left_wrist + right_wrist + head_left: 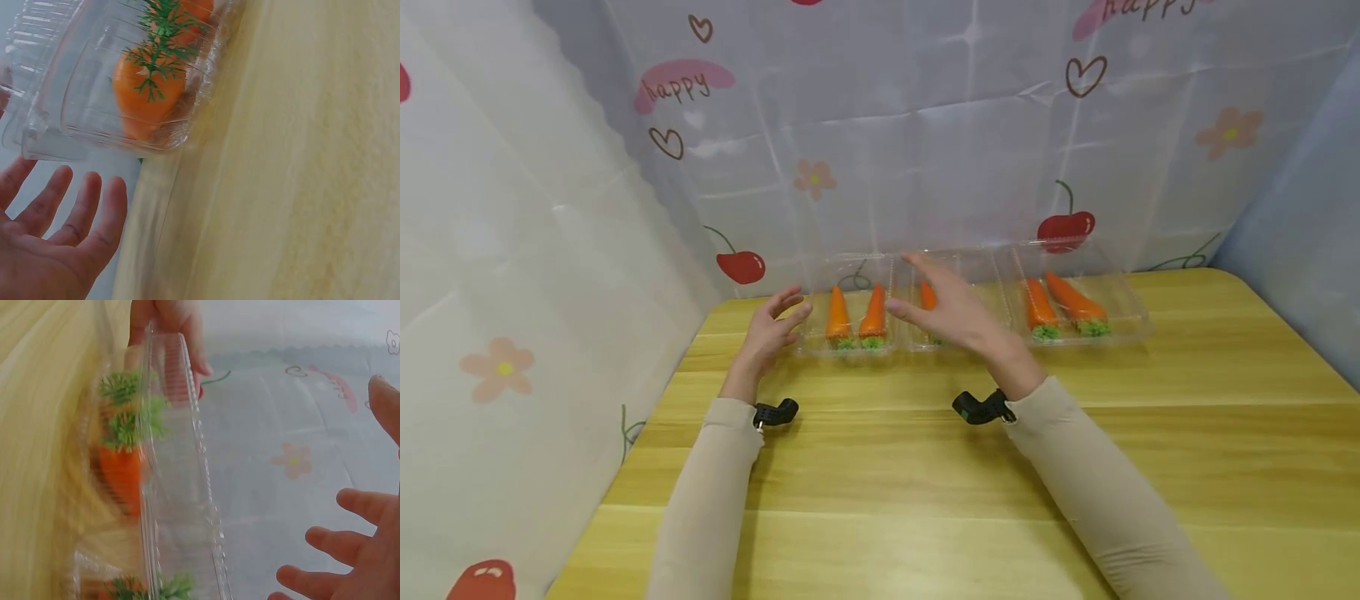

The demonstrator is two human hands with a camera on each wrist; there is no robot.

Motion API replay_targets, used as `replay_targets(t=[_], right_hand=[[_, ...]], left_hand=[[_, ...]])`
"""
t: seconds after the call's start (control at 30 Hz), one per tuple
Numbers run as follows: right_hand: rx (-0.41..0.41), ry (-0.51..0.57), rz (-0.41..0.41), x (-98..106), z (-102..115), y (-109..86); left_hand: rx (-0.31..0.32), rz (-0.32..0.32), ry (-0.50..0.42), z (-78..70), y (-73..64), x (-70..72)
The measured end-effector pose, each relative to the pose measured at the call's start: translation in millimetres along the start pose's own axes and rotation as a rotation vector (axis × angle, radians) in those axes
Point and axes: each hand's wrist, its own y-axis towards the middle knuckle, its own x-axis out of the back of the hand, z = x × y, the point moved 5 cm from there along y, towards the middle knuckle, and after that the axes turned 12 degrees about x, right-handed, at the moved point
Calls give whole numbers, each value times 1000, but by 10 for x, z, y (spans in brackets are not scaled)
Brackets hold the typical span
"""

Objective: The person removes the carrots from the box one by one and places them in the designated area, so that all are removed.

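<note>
Carrots with green tops lie in three clear plastic boxes at the back of the table. My left hand [767, 329] is beside the left box [853, 258], its fingers spread near the end wall; inside are two orange carrots [838, 315]. In the left wrist view, the fingers [80, 209] appear apart from the box's end [103, 140]. My right hand [951, 308] hovers over the middle box [988, 283], fingers and thumb extended with nothing between them. It partly hides the carrot [928, 295] there. Two more carrots [1077, 304] lie in the right box [1131, 312].
The wooden table [880, 500] extends in front of the boxes. Behind them hangs a printed cloth [910, 167] with cherries, hearts and flowers, and more cloth [550, 292] stands along the left side. Small black cameras [981, 408] are strapped to both wrists.
</note>
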Motion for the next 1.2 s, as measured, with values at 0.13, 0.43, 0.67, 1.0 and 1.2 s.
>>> replay_targets(t=[0.13,0.43,0.67,1.0,1.2], right_hand=[[1,15,-5,-126,63,45],[29,3,52,-380,158,49],[54,-12,105,-518,219,28],[132,-15,123,-653,332,-2],[203,-88,90,-694,353,-41]], left_hand=[[-4,-10,3,11,16,13],[16,31,-92,81,19,0],[46,38,-131,88,-3,-8],[17,42,-132,99,-91,8],[5,46,-165,127,-177,6]])
